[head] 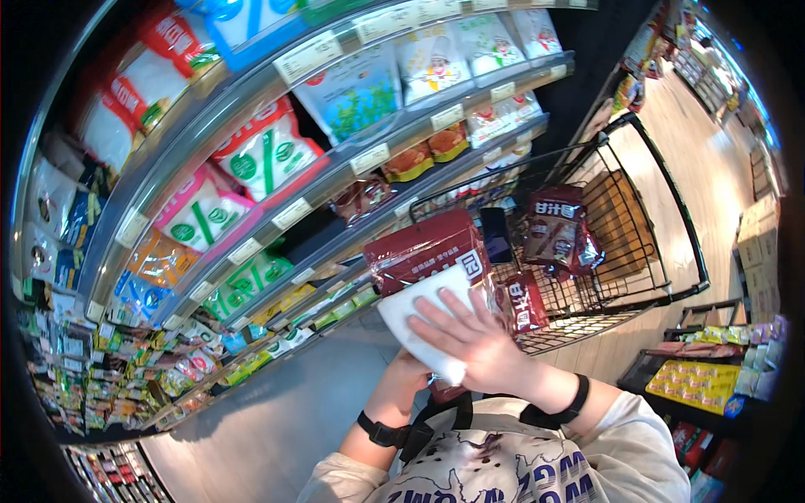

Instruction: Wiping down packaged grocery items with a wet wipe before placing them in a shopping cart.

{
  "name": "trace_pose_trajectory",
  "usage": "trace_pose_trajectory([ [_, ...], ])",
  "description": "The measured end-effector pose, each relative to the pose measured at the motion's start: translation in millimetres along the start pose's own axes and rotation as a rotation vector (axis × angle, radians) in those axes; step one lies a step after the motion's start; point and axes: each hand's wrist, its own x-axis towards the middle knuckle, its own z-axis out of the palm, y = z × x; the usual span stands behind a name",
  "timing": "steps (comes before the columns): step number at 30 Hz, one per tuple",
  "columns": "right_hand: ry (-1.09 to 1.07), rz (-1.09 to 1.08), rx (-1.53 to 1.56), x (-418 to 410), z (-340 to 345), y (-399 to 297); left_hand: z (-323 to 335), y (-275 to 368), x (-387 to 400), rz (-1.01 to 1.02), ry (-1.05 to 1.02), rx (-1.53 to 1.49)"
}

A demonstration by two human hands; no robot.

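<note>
In the middle of the head view is a dark red plastic food pouch [422, 242] with a clear window and printing. My right hand [468, 336] lies with its fingers spread on a white cloth or tissue [409, 308], pressed against the front of the pouch. My left hand [409, 374] is at the pouch's lower left side, with its fingers mostly hidden behind the cloth and pouch. Just beyond, a wire shopping cart [654, 292] holds similar dark red pouches [550, 229], a dark phone-like object [496, 236] and a cardboard box [619, 220].
Shelves with price tags [371, 158] run along the left and front, filled with bagged goods such as a white and red bag [267, 151]. At the lower right stands a display with yellow packs [692, 386]. Cartons [758, 251] are stacked at the far right.
</note>
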Motion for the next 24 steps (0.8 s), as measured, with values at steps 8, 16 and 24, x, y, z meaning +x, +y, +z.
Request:
trace_pose_trajectory([
  [8, -0.021, 0.151, 0.099, -25, 10, 50, -4, 4, -4, -0.007, -0.023, 0.015],
  [16, 0.130, 0.637, 0.140, -133, -2, 166, 8, 20, 23, -0.036, -0.024, 0.224],
  [24, 0.103, 0.800, -0.005, -216, 3, 181, 51, 10, 134, -0.139, -0.347, 1.221],
])
